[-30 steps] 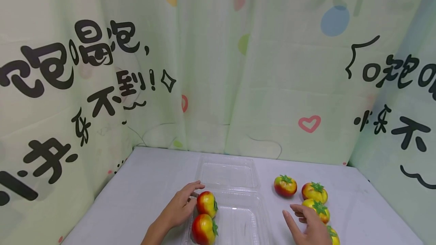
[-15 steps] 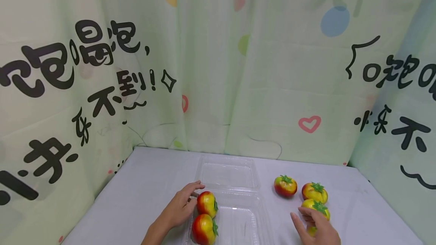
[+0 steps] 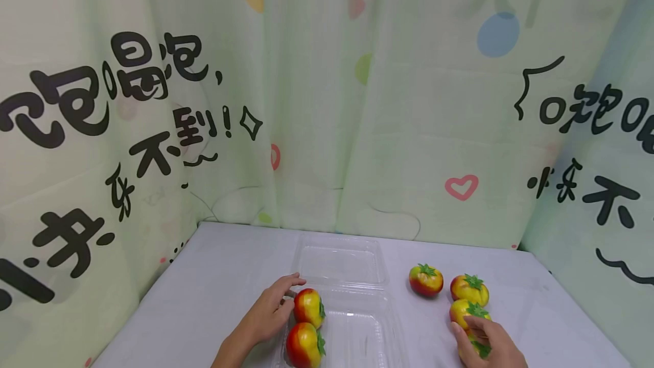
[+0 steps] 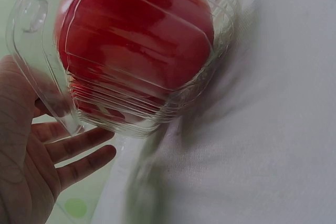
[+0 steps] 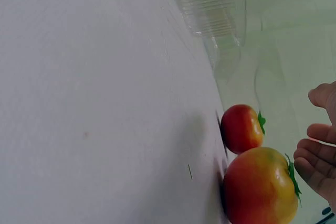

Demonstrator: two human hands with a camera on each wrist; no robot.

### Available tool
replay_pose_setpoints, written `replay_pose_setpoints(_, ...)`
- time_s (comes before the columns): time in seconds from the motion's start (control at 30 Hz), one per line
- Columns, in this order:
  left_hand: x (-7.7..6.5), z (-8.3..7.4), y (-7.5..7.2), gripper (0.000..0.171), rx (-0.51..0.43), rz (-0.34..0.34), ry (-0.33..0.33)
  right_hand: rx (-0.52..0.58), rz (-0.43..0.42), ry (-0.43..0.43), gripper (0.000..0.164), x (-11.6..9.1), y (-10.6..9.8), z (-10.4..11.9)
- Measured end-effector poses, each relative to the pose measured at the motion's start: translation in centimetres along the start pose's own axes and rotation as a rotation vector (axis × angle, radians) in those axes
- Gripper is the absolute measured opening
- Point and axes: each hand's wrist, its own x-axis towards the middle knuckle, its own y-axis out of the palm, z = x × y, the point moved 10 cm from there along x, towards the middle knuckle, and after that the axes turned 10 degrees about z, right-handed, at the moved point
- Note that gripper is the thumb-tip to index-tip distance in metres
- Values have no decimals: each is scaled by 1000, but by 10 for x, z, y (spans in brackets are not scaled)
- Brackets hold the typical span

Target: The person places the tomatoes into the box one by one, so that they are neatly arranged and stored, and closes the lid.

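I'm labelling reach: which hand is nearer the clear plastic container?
Left. The left hand is at the left edge of the container; the right hand is away to its right, at a loose fruit.

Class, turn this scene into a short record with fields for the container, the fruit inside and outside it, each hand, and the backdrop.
Container: clear plastic box, lid laid back open
Fruit inside: two red-and-yellow fruits, along the left side, leaves facing right
Fruit outside: four loose fruits in view, on the table to the right
Left hand: beside the box's left edge
Right hand: at the nearest loose fruit; contact unclear
Backdrop: pale green curtain, black lettering
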Motion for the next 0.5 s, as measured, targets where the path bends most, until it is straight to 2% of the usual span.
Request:
replay_pose_setpoints(0.2, 0, 0, 0, 44, 0, -2, 2, -4, -11, 19, 64, 5, 1, -11)
replay_pose_setpoints(0.5, -1, 1, -1, 43, 1, -7, 3, -33, 140, 55, 81, 15, 9, -29)
